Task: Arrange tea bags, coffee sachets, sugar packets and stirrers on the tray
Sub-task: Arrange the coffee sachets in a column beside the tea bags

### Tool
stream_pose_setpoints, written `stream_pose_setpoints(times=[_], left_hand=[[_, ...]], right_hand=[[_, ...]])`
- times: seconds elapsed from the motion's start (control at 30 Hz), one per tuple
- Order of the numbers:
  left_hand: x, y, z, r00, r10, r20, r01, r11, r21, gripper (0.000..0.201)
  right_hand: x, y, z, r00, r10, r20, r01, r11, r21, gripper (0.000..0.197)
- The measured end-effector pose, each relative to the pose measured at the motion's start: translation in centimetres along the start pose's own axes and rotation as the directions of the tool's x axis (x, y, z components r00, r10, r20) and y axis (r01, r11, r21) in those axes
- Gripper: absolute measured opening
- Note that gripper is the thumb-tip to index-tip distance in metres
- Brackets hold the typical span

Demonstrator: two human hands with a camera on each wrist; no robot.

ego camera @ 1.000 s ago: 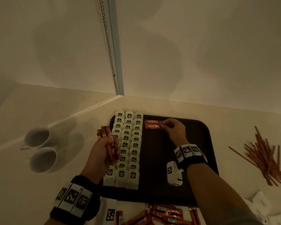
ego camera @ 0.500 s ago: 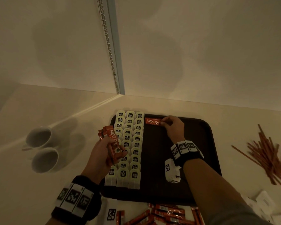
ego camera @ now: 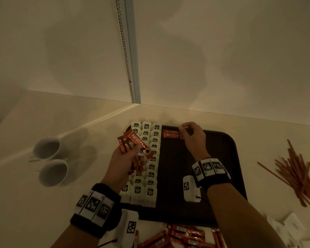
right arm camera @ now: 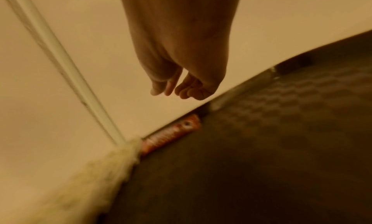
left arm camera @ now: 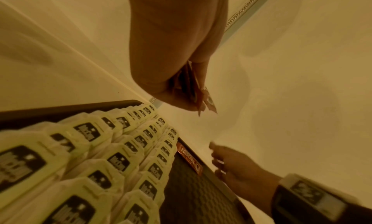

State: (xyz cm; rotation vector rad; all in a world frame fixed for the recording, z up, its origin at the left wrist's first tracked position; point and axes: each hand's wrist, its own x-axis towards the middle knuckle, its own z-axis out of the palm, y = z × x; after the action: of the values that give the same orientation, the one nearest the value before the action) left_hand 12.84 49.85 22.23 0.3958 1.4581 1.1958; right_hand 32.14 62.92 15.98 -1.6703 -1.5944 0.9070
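A dark brown tray (ego camera: pixel 175 178) holds three columns of pale tea bags (ego camera: pixel 151 158) along its left side. One red coffee sachet (ego camera: pixel 171 135) lies flat against the tray's far rim, right of the tea bags. My right hand (ego camera: pixel 187 131) hovers just above that sachet's right end with fingers loosely curled; the right wrist view shows the right hand (right arm camera: pixel 177 87) empty above the sachet (right arm camera: pixel 173 132). My left hand (ego camera: pixel 132 154) grips a bundle of coffee sachets (ego camera: pixel 135 143) over the tea bags (left arm camera: pixel 120 160).
Two white cups (ego camera: pixel 48 158) stand left of the tray. Brown stirrers (ego camera: pixel 297 174) lie scattered on the counter to the right. Loose coffee sachets (ego camera: pixel 183 235) lie by the tray's near edge, white packets (ego camera: pixel 292 226) at lower right. Walls close the far side.
My right hand slid the sachet back against the tray's far rim and has lifted off it. My left hand has raised its bundle slightly.
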Motion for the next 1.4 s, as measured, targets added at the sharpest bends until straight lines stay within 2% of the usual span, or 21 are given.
stream_pose_setpoints(times=[0.03,0.07,0.13,0.17,0.23,0.4,0.53,0.6,0.7,0.77,0.83,1.0,1.17,1.27,1.4], left_hand=[[0.2,0.1,0.2,1.000,0.006,0.001,-0.006,1.000,-0.008,0.017],[0.3,0.2,0.5,1.000,0.010,0.004,-0.010,1.000,-0.016,0.017],[0.6,0.5,1.2,1.000,0.016,0.008,-0.016,0.999,-0.035,0.020],[0.6,0.5,1.5,1.000,0.019,0.011,-0.019,0.998,-0.056,0.023],[0.7,0.5,1.9,1.000,0.014,0.012,-0.012,0.994,-0.110,0.027],[0.6,0.4,1.3,1.000,0.023,0.007,-0.021,0.982,-0.189,0.026],[0.4,0.3,1.2,0.998,0.029,0.052,-0.019,0.983,-0.183,0.027],[0.1,0.4,1.4,0.996,0.015,0.083,0.005,0.972,-0.233,0.027],[-0.3,0.3,1.7,0.989,-0.029,0.147,0.072,0.950,-0.302,0.037],[-0.6,0.2,1.9,0.985,-0.046,0.169,0.102,0.936,-0.338,0.047],[-0.7,0.1,2.0,0.989,-0.026,0.148,0.073,0.944,-0.321,0.047],[-0.4,0.1,1.6,0.996,0.085,0.021,-0.081,0.984,-0.159,0.023],[-0.4,-0.3,1.4,0.991,0.131,-0.021,-0.131,0.991,-0.009,0.019],[-0.7,-0.6,1.1,0.990,0.135,-0.035,-0.136,0.990,-0.027,0.024],[-0.3,-0.4,-0.2,0.999,0.016,-0.038,-0.019,0.996,-0.086,0.027]], right_hand=[[-1.0,-1.9,-0.3,0.994,-0.027,0.102,0.021,0.998,0.064,0.010],[-2.3,-3.7,-0.6,0.968,-0.060,0.245,0.028,0.991,0.133,0.011],[-4.6,-6.3,-0.7,0.866,-0.125,0.484,0.001,0.969,0.249,0.019],[-5.4,-6.9,-0.7,0.840,-0.154,0.520,0.000,0.959,0.284,0.024],[-6.4,-7.6,-0.8,0.855,-0.187,0.484,0.030,0.949,0.314,0.024],[-6.7,-8.7,-2.2,0.900,-0.247,0.360,0.147,0.948,0.282,0.011],[-6.9,-9.6,-2.9,0.934,-0.211,0.289,0.100,0.929,0.356,0.017],[-7.0,-9.9,-3.1,0.949,-0.221,0.224,0.132,0.926,0.354,0.021],[-7.0,-10.5,-3.5,0.945,-0.289,0.153,0.238,0.929,0.284,0.019],[-7.0,-10.9,-3.8,0.941,-0.297,0.160,0.250,0.932,0.261,0.016],[-6.8,-10.9,-4.1,0.942,-0.275,0.195,0.223,0.942,0.251,0.011],[-6.6,-9.7,-4.7,0.949,-0.149,0.279,0.067,0.956,0.285,0.011],[-6.8,-8.5,-5.0,0.908,-0.112,0.403,-0.004,0.961,0.277,0.011],[-6.1,-6.6,-5.3,0.936,-0.079,0.343,-0.011,0.968,0.253,0.011],[-4.0,-2.3,-5.0,0.966,0.082,0.244,-0.123,0.980,0.157,0.012]])
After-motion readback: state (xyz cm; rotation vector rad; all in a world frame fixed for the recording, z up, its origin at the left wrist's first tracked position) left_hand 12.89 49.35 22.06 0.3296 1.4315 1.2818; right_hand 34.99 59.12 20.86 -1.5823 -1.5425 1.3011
